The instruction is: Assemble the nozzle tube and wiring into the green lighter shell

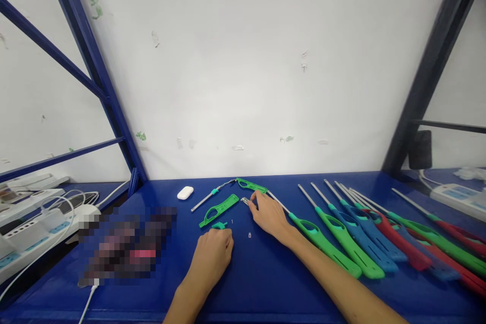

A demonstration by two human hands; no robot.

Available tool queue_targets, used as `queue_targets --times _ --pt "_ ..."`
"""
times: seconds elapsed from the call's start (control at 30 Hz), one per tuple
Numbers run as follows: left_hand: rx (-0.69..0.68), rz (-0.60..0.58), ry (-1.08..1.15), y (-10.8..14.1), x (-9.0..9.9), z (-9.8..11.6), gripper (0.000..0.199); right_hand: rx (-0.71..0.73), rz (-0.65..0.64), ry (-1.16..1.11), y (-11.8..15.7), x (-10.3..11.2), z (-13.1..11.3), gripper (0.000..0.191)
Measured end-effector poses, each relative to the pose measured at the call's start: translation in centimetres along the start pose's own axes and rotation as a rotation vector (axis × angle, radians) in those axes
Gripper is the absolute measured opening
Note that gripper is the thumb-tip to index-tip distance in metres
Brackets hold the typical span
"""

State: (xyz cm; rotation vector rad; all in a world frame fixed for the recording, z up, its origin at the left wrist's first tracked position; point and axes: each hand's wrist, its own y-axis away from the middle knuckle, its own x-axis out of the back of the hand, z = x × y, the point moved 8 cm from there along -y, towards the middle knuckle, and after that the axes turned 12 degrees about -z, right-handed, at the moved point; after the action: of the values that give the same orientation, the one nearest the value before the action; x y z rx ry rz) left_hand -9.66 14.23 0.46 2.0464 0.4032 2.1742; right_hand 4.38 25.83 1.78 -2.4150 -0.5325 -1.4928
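Observation:
My left hand [213, 249] is closed in a loose fist over the blue table. A small teal plastic piece [219, 225] sticks out past its fingers. My right hand [270, 214] reaches further forward, thumb and forefinger pinched at a small shiny metal piece [244, 201]. Around them lie parts of a long-necked lighter: a green handle shell half [224, 209], another green shell half [252, 186] beyond the right fingers, and a metal tube with a teal collar [205, 199]. A tiny pale part [249, 235] sits between my hands.
Several whole long-necked lighters, green [328, 247], blue [374, 238] and red [402, 245], lie fanned out on the right. A white earbud case [185, 193] is at the back left. Power strips [28, 238] with cables stand far left, near a pixelated patch. A white wall rises behind.

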Motion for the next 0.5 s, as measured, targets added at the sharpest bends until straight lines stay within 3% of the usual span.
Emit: queue_targets --times 0.27,0.5 --pt "-0.016 0.092 0.058 -0.1 0.3 -0.1 0.028 -0.118 0.011 -0.005 -0.2 1.1 1.2 0.037" --pt "0.002 0.378 0.178 2.1 3.5 -2.0 0.021 -0.211 0.01 0.013 -0.6 2.1 3.1 0.037"
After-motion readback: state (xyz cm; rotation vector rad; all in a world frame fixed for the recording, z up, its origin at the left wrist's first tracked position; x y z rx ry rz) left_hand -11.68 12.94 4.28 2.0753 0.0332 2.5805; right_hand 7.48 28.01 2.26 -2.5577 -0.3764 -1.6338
